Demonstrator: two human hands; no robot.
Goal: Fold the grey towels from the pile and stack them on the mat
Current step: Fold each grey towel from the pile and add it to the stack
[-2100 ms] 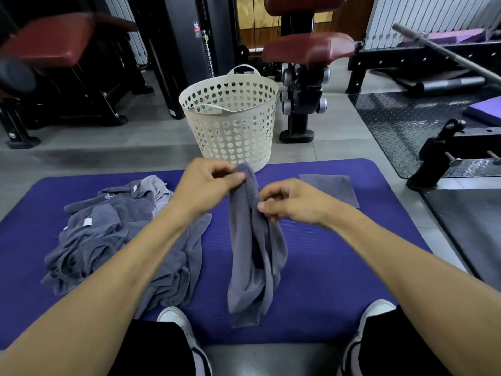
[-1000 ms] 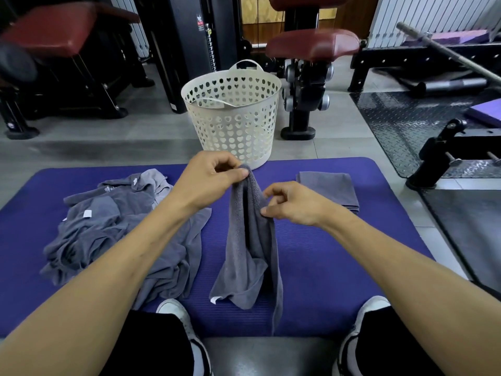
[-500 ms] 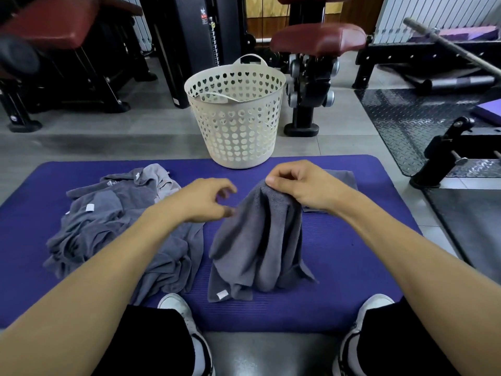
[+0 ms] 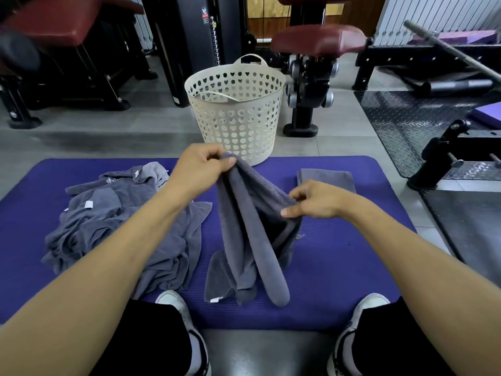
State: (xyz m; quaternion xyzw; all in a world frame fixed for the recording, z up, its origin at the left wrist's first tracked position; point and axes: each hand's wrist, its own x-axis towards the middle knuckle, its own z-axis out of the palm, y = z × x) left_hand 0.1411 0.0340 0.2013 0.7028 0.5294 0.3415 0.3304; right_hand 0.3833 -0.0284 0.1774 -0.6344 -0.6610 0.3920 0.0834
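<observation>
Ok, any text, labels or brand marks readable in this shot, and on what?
None can be read.
Sticker on the black machine column: too small.
White tags on the towel pile and on the held towel: no print legible.
Pale mark on a piled towel: blurred.

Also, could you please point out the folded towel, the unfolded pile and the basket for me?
folded towel [image 4: 326, 178]: head view, on its flat top face.
unfolded pile [image 4: 108, 215]: head view, on the crumpled cloth at its middle.
basket [image 4: 238, 120]: head view, on its perforated front wall.
</observation>
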